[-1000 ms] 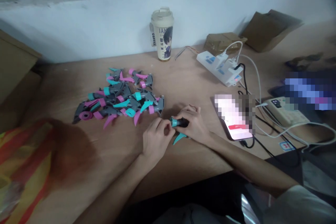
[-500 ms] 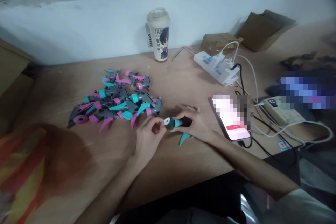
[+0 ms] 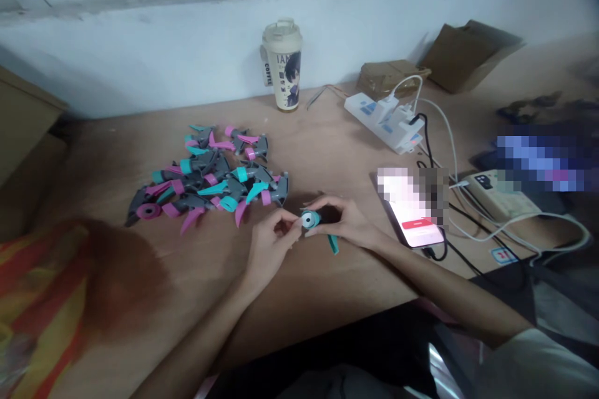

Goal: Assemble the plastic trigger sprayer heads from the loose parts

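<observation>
My right hand [image 3: 350, 222] grips a grey spray-trigger head with a teal collar [image 3: 311, 219] and a teal trigger hanging below it, just above the wooden table [image 3: 327, 156]. My left hand [image 3: 269, 246] pinches a small white ring at the open end of that collar, fingers closed. A pile of grey spray-trigger heads [image 3: 213, 177] with pink and teal parts lies on the table to the left of my hands.
A phone [image 3: 414, 209] lies right of my hands, on a cable. A white power strip [image 3: 386, 121], a second strip and several cables lie at the right. A lidded cup [image 3: 282, 65] stands by the wall. Cardboard boxes sit at the back right and left. Striped cloth covers the lower left.
The white ring in my left hand, held clear of the collar half a second ago, now sits against the collar's opening. The trigger head has turned its open end toward me.
</observation>
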The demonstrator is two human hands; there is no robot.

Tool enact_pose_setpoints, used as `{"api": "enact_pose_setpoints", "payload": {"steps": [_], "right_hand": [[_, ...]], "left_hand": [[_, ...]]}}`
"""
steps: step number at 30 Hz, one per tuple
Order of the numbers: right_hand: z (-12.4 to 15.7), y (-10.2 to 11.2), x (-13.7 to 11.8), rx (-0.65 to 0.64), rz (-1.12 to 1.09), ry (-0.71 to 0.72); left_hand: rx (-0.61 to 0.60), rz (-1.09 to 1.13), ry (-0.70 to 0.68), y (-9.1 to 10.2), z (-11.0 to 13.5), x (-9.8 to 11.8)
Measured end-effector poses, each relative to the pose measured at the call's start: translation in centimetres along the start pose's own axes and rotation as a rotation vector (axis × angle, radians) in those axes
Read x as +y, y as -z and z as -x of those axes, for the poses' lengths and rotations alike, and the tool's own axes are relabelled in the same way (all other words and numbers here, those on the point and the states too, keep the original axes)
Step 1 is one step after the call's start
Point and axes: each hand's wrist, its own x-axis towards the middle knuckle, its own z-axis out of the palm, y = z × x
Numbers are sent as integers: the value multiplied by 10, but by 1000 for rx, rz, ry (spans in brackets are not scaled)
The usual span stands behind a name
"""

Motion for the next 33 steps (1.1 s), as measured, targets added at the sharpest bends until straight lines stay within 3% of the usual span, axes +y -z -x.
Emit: {"api": "enact_pose_setpoints", "payload": {"steps": [7, 13, 22, 33], "right_hand": [[0, -1, 5, 15, 86, 65], [1, -1, 8, 69, 160, 129], [2, -3, 10, 124, 302, 219], [4, -8, 9, 133, 387, 222]], "left_hand": [[128, -219, -182, 0, 0, 0], [92, -272, -274, -1, 0, 6], [115, -316, -290, -4, -1, 6], [109, -340, -165, -5, 1, 6]]}}
